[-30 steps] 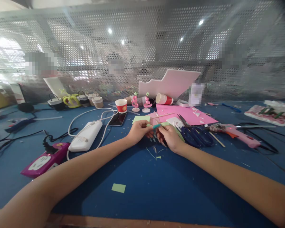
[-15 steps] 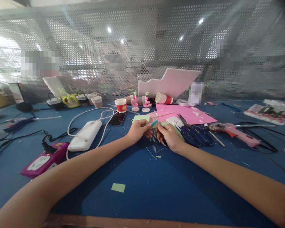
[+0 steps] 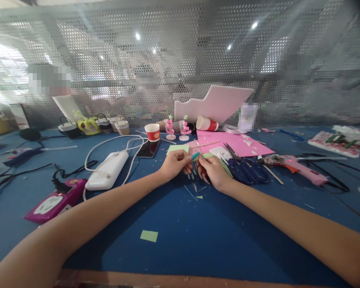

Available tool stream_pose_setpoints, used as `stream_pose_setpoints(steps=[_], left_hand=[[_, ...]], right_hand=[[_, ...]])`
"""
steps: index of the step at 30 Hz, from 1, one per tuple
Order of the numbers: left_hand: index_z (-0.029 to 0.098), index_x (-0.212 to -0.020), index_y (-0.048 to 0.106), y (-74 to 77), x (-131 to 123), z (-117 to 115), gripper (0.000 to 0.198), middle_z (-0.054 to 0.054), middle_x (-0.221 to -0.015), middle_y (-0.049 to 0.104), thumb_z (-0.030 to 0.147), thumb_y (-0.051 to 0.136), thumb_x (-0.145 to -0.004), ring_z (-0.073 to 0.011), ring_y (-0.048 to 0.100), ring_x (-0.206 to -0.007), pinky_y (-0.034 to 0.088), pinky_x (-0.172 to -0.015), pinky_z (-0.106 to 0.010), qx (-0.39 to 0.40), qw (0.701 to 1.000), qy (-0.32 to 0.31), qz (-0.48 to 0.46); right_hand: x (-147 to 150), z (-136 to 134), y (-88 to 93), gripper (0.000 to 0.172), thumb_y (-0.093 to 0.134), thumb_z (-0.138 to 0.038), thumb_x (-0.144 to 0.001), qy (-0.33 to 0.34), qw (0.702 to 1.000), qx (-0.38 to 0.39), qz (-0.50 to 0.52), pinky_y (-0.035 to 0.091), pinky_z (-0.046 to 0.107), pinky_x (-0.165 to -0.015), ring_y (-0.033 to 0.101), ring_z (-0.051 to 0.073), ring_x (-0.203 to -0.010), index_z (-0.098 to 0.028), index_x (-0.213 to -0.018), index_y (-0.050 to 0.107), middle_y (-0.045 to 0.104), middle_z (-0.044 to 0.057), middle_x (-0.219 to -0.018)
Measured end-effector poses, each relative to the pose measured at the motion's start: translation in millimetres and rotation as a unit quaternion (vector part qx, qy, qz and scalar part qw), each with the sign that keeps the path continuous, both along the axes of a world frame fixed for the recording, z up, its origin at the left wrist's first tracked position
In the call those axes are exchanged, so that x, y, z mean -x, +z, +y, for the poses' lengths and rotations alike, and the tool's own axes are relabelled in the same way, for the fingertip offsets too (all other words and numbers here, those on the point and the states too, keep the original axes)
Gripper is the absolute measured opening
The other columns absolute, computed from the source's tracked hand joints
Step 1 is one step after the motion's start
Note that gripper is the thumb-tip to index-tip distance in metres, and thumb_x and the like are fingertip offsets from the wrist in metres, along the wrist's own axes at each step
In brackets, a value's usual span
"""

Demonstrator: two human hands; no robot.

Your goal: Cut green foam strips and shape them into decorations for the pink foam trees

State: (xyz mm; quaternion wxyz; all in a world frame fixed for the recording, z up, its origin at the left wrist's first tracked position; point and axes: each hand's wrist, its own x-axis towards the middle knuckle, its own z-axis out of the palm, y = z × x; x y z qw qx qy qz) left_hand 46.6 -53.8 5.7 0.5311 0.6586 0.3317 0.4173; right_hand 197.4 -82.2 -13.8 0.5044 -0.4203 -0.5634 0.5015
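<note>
Over the blue table [image 3: 180,224], my left hand [image 3: 174,164] and my right hand [image 3: 213,170] meet fingertip to fingertip. Both are pinched on a small green paper strip [image 3: 201,156] held between them. Its far end lies over the light green paper beside the pink sheet [image 3: 237,144]. Blue-handled scissors [image 3: 247,168] lie just right of my right hand. Thin paper slivers [image 3: 195,191] lie on the table under my hands.
A white power bank [image 3: 108,171] with cable, a phone [image 3: 150,148], red paper cups [image 3: 153,133], two pink spiral figures [image 3: 177,129], a pink glue gun [image 3: 297,165] and a magenta power strip [image 3: 55,200] lie around. A green paper square [image 3: 149,235] lies near me. People sit behind the perforated screen [image 3: 180,60].
My hands have barely moved; the fingers shifted slightly on the green strip, which now shows less between them.
</note>
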Motion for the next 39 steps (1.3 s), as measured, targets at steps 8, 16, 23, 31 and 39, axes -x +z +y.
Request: stream_pose_setpoints(steps=[8, 16, 23, 31, 39], left_hand=[[0.014, -0.068, 0.054, 1.3, 1.3, -0.1, 0.051, -0.005, -0.053, 0.065, 0.065, 0.052, -0.073, -0.0154, 0.063, -0.046, 0.048, -0.042, -0.022, 0.095, 0.995, -0.022, -0.037], [0.012, -0.065, 0.055, 0.6, 0.6, -1.8, 0.042, -0.002, -0.048, 0.062, 0.051, 0.071, -0.063, -0.0119, 0.058, -0.038, 0.043, -0.036, -0.019, 0.047, 0.997, -0.044, 0.039], [0.012, -0.068, 0.055, -0.7, 2.4, 0.3, 0.04, -0.001, -0.05, 0.063, 0.049, 0.072, -0.062, -0.0124, 0.06, -0.04, 0.041, -0.036, -0.017, 0.062, 0.995, -0.078, 0.021], [0.012, -0.073, 0.06, -0.4, 3.5, 2.3, 0.048, -0.007, -0.062, 0.068, 0.059, 0.054, -0.075, -0.0145, 0.063, -0.047, 0.046, -0.042, -0.021, 0.095, 0.992, -0.078, -0.036], [0.012, -0.068, 0.058, 2.3, 1.5, -2.2, 0.043, -0.004, -0.054, 0.065, 0.053, 0.056, -0.077, -0.0121, 0.061, -0.044, 0.044, -0.041, -0.02, 0.083, 0.995, -0.048, -0.013]], right_hand=[[0.6, 1.7, -1.1, 0.047, 0.056, -0.067, -0.071, -0.003, 0.999, 0.001, 0.032, 0.023, 0.023, -0.027, 0.036, 0.009, -0.029, -0.022, -0.057, 0.05, 0.045, -0.004, -0.041], [1.1, -1.3, 1.1, 0.044, 0.057, -0.056, -0.074, -0.016, 1.0, -0.001, 0.025, 0.022, 0.023, -0.026, 0.035, 0.008, -0.027, -0.021, -0.048, 0.047, 0.046, -0.003, -0.04], [0.9, -1.5, 2.5, 0.044, 0.057, -0.054, -0.075, -0.005, 1.0, 0.0, 0.016, 0.021, 0.024, -0.027, 0.034, 0.009, -0.027, -0.021, -0.048, 0.047, 0.044, -0.003, -0.039], [-1.1, 2.7, 1.5, 0.045, 0.061, -0.063, -0.068, -0.025, 0.995, 0.02, 0.093, 0.021, 0.022, -0.026, 0.036, 0.009, -0.028, -0.021, -0.057, 0.052, 0.044, -0.004, -0.039], [-1.0, 3.5, -0.6, 0.042, 0.059, -0.059, -0.072, -0.023, 0.996, 0.006, 0.085, 0.024, 0.022, -0.027, 0.037, 0.009, -0.029, -0.02, -0.058, 0.053, 0.046, -0.004, -0.039]])
